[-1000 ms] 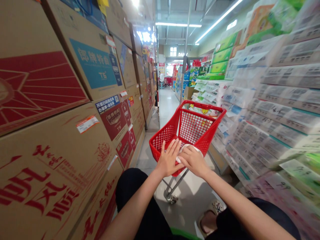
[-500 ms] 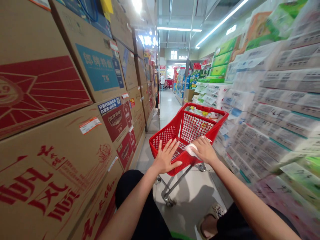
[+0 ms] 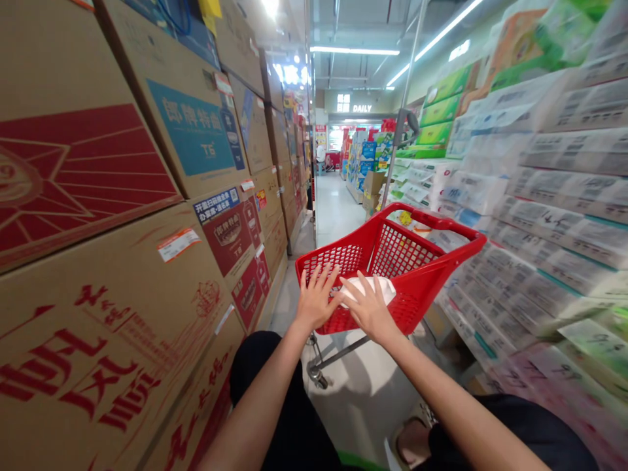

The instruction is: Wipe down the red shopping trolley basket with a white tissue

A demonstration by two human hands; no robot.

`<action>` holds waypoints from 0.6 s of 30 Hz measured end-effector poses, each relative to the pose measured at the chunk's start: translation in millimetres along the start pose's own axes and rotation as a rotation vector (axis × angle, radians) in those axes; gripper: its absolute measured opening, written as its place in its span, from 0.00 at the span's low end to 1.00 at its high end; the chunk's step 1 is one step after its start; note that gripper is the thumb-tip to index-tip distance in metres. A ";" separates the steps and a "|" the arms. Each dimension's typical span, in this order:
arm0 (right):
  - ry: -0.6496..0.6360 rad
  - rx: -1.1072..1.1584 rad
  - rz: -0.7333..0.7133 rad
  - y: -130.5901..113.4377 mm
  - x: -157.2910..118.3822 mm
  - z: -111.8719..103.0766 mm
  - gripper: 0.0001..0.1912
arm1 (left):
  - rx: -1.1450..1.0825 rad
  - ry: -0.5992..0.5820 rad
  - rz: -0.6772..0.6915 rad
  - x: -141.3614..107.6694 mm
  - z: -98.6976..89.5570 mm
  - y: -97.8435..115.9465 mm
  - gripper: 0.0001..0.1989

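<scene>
- White cloth [image 3: 386, 292] under it, the right hand [image 3: 369, 307] lies palm down with its fingers spread, pressing on the cloth rather than closed around it.
- The left hand [image 3: 316, 301] is also open and holds nothing; its fingers fan out over the near rim of the cart, and its thumb side meets the fingers of the right hand.
- The cloth is at the near side of the cart, partly hidden by the right hand, and shows mostly to the right of the fingers.
- The cart [image 3: 417, 288] is red, with grid-like openings in its walls, and stands at an angle, its rim rising toward the right.
- Below it, a wheel [image 3: 318, 378] on a grey metal frame rests on the pale floor [image 3: 366, 418].
- Dark trousers [image 3: 262, 366] show on both sides of the forearms, and a light shoe [image 3: 417, 441] is near the bottom edge.
- To the left, brown cartons [image 3: 112, 268] are stacked high, printed in red, blue and teal; several carry small price labels [image 3: 177, 245].
- To the right, wrapped packs [image 3: 554, 226] form a tall stack, somewhat blurred.
- Beyond the cart, a metal pole [image 3: 395, 160] with a dark fitting leans slightly.
- Farther off are shelves of bright goods [image 3: 367, 157], a sign [image 3: 362, 108] reading "DAILY" and strip lights [image 3: 356, 50] overhead.
</scene>
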State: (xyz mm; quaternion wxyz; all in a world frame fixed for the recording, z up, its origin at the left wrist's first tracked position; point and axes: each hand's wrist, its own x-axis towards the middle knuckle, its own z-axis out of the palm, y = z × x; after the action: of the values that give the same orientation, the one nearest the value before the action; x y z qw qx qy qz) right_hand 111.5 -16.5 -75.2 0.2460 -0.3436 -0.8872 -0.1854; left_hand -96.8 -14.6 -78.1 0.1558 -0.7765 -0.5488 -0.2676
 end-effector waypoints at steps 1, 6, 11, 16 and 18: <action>-0.003 -0.012 -0.002 9.6 -5.1 -2.2 0.32 | -0.003 -0.012 0.022 0.0 -1.1 -2.3 0.35; -0.006 -0.110 0.109 78.0 -38.2 -21.1 0.37 | -0.027 -0.059 0.059 1.8 -1.4 -8.2 0.34; 0.076 -0.147 0.278 93.2 -53.5 -30.9 0.29 | -0.061 -0.074 0.090 3.3 0.4 3.1 0.33; 0.108 -0.053 0.272 26.5 -34.1 -15.8 0.28 | -0.065 -0.076 0.127 5.9 2.1 16.6 0.34; 0.097 -0.028 0.251 7.9 -27.3 -10.5 0.28 | -0.028 -0.051 0.154 6.8 1.4 17.4 0.34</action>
State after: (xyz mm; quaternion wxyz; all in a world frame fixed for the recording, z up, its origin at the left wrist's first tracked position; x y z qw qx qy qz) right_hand 137.8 -30.4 -80.9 0.3052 -0.4458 -0.8216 -0.1820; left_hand -78.4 -14.7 -74.4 0.1510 -0.8250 -0.4876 -0.2424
